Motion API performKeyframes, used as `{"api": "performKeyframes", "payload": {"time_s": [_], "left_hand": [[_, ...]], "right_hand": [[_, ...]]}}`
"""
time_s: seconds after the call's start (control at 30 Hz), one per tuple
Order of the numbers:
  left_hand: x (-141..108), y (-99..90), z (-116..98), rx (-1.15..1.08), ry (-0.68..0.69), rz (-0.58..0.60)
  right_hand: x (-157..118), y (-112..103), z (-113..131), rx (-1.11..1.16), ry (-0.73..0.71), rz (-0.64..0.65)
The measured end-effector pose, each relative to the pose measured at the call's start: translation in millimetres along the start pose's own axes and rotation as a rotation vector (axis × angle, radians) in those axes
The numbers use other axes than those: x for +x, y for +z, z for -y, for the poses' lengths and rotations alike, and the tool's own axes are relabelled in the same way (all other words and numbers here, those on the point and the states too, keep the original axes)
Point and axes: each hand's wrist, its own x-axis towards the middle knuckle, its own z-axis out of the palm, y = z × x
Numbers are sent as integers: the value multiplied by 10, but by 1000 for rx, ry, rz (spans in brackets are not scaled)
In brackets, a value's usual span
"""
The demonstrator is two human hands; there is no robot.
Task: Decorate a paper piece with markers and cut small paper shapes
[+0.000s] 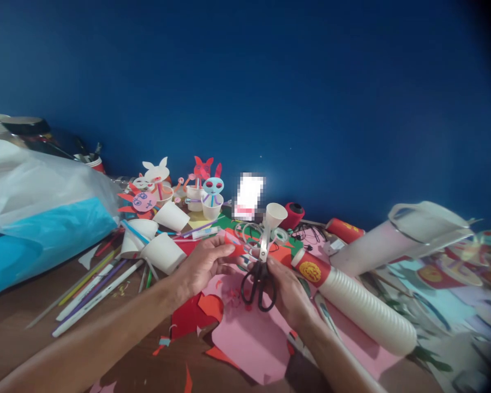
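Left hand [202, 265]: closed around a red paper piece [234, 243], held up over the table.

Right hand [290, 292]: clamped on black-handled scissors [258, 286], steel blades pointing up just beside the red paper.

Just above the blades: a white paper cup [275, 215], tilted; whether the two touch cannot be told.

Beneath the hands: pink craft paper [249, 344] and red paper offcuts [192, 322] on the wooden table [12, 344].

To the right: a long stack of white paper cups [364, 311], capped by a red cup with a gold emblem [310, 271].

To the left: loose drinking straws [92, 292], white cups [163, 254].

Behind: paper-cup rabbit figures [211, 192] against a blue wall [245, 82].
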Motion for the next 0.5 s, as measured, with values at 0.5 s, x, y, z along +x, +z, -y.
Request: {"api": "performKeyframes", "payload": {"time_s": [0.5], "left_hand": [[-3,-118,-225,-134,176,-224]], "right_hand": [[249,301,420,294,-61,66]]}}
